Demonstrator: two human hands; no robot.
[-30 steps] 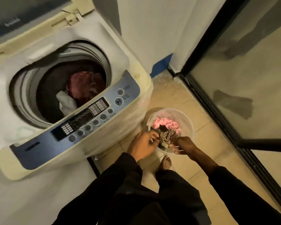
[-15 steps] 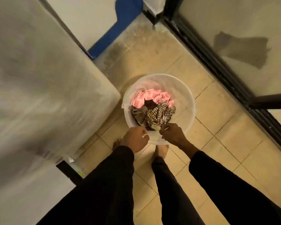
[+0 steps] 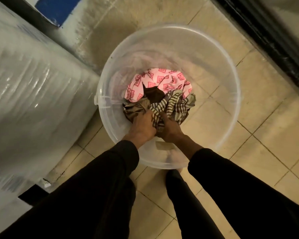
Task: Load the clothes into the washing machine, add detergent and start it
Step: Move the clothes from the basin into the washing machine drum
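Observation:
A clear plastic bucket (image 3: 219,54) stands on the tiled floor in the middle of the view. Inside lie a pink patterned cloth (image 3: 164,81), a dark brown garment (image 3: 154,95) and a brown-and-white striped garment (image 3: 175,106). My left hand (image 3: 142,125) and my right hand (image 3: 169,127) reach down into the bucket side by side, fingers closed into the striped garment and the brownish cloth beside it. The washing machine's side (image 3: 29,94), wrapped in shiny plastic film, fills the left; its drum and panel are out of view.
Beige floor tiles (image 3: 266,135) surround the bucket. A dark sliding-door track (image 3: 269,35) runs along the upper right. A blue strip on the wall (image 3: 57,9) shows at the top left. My foot in dark trousers (image 3: 174,176) stands just behind the bucket.
The view has dropped from the machine's open drum down to the bucket and come much closer. Both hands went from the bucket's near rim down into the clothes and closed on them.

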